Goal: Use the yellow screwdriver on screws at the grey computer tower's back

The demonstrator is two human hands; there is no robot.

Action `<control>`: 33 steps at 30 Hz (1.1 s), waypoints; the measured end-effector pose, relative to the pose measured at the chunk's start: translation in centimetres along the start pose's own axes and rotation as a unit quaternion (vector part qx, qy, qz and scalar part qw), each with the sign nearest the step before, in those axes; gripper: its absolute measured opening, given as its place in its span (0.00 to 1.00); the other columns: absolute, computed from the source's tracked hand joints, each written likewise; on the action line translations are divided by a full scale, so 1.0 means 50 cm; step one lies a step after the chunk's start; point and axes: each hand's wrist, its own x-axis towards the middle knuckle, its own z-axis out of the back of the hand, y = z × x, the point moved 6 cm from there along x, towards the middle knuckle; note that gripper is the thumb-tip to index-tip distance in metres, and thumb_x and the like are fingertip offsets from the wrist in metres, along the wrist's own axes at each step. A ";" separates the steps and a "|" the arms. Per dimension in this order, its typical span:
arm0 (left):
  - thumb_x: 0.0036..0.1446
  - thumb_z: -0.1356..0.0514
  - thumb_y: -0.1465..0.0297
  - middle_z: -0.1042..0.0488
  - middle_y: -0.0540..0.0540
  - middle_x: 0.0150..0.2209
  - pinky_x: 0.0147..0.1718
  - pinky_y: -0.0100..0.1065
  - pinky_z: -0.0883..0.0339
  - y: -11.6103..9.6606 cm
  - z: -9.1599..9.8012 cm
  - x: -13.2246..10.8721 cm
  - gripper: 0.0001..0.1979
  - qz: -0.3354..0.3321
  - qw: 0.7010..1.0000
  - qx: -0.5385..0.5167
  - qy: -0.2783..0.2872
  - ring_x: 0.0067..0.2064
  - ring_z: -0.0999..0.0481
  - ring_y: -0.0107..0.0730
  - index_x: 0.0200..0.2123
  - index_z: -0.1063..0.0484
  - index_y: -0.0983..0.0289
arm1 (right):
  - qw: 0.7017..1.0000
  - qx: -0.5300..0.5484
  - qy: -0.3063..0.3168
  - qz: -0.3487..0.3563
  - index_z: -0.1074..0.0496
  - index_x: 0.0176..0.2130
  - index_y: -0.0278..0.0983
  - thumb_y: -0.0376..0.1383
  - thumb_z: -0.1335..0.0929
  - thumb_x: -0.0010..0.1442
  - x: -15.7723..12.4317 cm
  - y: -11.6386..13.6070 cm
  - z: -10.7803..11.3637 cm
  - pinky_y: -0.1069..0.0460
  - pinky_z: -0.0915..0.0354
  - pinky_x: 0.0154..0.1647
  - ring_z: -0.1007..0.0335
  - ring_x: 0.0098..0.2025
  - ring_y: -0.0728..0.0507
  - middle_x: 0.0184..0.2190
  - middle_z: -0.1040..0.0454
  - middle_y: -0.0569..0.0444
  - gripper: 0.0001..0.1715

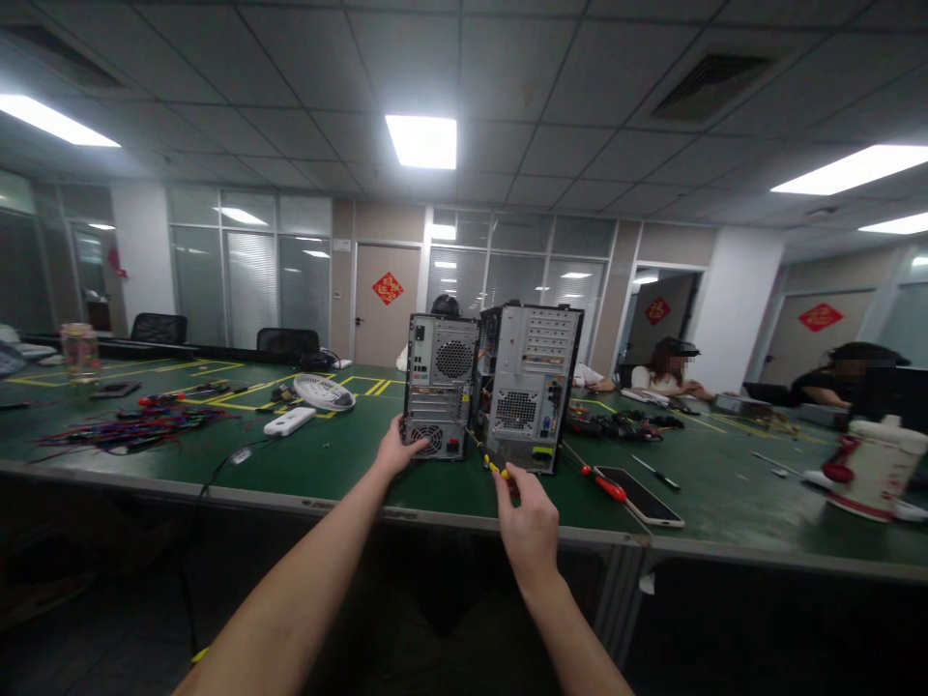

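Note:
Two computer cases stand upright side by side, their back panels facing me: a narrower left case [435, 391] and a wider right case [536, 387]. My left hand [397, 449] grips the lower left edge of the narrower case, thumb across its back panel near the round fan grille and fingers hidden along the side. My right hand [528, 512] is closed in a pinch on a slim yellow-and-black tool [496, 467] in front of the gap between the cases. The tool points up and left toward the gap; its exact kind is too small to tell.
A red screwdriver [607, 485] and a phone [639, 497] lie right of the cases. Bundled cables [630, 422], a white jug [879, 469] and two people sit farther right. To the left are a tangle of wires [137, 425], a white power adapter [289, 420] and a racket-like item [323, 392].

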 end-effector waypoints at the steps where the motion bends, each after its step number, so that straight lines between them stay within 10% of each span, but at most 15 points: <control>1: 0.50 0.26 0.60 0.27 0.66 0.60 0.57 0.44 0.34 0.000 0.000 0.000 0.44 0.001 1.000 0.002 0.002 0.58 0.25 0.49 0.66 0.41 0.63 | 1.000 -0.005 -0.003 0.002 0.23 0.47 0.34 0.46 0.38 0.72 0.001 0.002 0.002 0.47 0.28 0.43 0.23 0.40 0.41 0.42 0.23 0.43 0.22; 33: 0.49 0.26 0.60 0.26 0.67 0.59 0.56 0.43 0.34 -0.003 0.000 -0.001 0.45 0.004 1.000 0.004 0.000 0.58 0.25 0.49 0.66 0.41 0.63 | 0.997 -0.013 0.051 0.058 0.24 0.53 0.35 0.39 0.41 0.74 -0.002 0.025 -0.009 0.47 0.26 0.46 0.22 0.43 0.41 0.45 0.24 0.44 0.21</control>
